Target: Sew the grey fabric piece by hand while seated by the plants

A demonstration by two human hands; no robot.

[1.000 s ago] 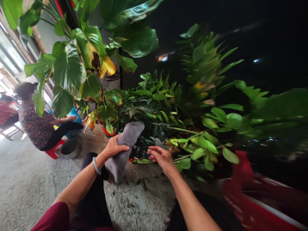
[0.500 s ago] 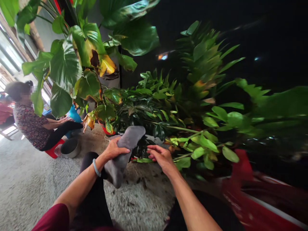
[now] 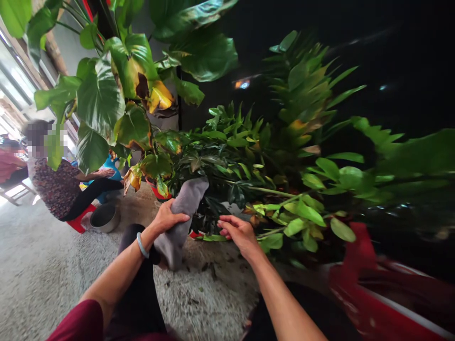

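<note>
Left hand (image 3: 166, 219) is clamped around a grey cloth (image 3: 181, 220), fingers wrapped over its middle; the cloth's upper end is pushed up against the dark glossy leaves of the potted plant (image 3: 220, 161) straight ahead, lower end hangs loose over the person's dark trouser leg (image 3: 137, 284). Pale bangle (image 3: 141, 245) sits on that wrist. Right hand (image 3: 239, 231) is just right of the cloth, not touching it, fingers curled narrow around a thin green stem (image 3: 213, 237) low in the foliage (can't tell how firm the pinch is, leaves cover the fingertips). Cloth sits between both hands and the plant, at the plant's lower left edge. Around it: a big split-leaf plant (image 3: 106, 94) upper left with one yellow-brown leaf (image 3: 158, 97), lighter feathery fronds (image 3: 305, 94) to the right, a red pot rim (image 3: 373, 293) blurred at lower right. Floor is pale rough carpet (image 3: 42, 270) with leaf debris near the pots. Far left, another person (image 3: 57, 187) sits low on a red stool (image 3: 80, 219), a metal bowl (image 3: 104, 217) beside them.
</note>
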